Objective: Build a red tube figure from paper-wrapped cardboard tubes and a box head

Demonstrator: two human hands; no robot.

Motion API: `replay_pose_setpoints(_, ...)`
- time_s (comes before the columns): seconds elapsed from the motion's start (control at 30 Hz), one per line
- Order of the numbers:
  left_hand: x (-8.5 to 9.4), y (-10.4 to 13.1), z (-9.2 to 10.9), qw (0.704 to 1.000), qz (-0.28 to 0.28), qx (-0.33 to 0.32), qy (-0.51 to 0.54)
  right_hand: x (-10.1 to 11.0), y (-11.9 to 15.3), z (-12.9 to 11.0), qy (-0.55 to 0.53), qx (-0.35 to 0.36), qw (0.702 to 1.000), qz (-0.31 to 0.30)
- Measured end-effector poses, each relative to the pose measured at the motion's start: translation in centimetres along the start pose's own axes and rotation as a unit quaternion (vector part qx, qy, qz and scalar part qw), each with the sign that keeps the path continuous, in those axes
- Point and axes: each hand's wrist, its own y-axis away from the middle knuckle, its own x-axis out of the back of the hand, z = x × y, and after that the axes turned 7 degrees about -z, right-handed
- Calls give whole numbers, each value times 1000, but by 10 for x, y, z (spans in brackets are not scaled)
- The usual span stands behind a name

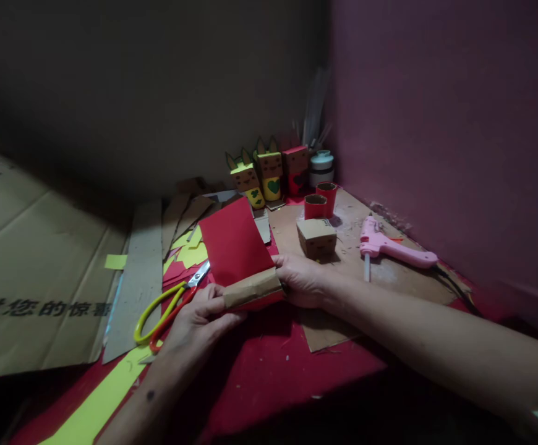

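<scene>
Between my two hands is a folded cardboard strip [253, 289], gripped at both ends, with a sheet of red paper [236, 241] rising behind it. My left hand [208, 314] closes on the strip's left end, thumb along the near side. At the right end, my right hand [299, 279] has its fingers wrapped round the strip and the paper's lower corner. Red also shows below the strip. Scissors [169, 312] with one yellow and one red handle lie just left of my left hand. A small cardboard box [316, 238] sits beyond my right hand.
Red tubes [315, 206] and finished paper figures [269, 170] stand at the back, near a white jar [321, 168]. A pink glue gun [392, 244] with a cord rests on cardboard at right. Yellow paper [102, 395] and a large carton [41, 266] lie at left.
</scene>
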Motion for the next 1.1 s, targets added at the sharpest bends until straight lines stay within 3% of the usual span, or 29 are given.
replay_pose_setpoints(0.43, 2, -1, -3, 999, -2, -29, -30, -5, 1, -4, -9, 0, 1000, -7)
replay_pose_setpoints(0.67, 0, 0, -4, 999, 6, -29, -18, 3, 0, 1, 18, 15, 1000, -7)
replay_pose_setpoints(0.87, -2, -1, -6, 998, -13, 14, 55, 3, 0, 1, 31, 29, 998, -48)
replay_pose_setpoints(1.03, -3, -1, -2, 996, -17, 64, 55, 1, 1, 2, 48, 41, 998, -31)
replay_pose_setpoints(1.1, -3, -1, -1, 997, -23, 51, 62, 0, 2, 1, 51, 44, 997, -25)
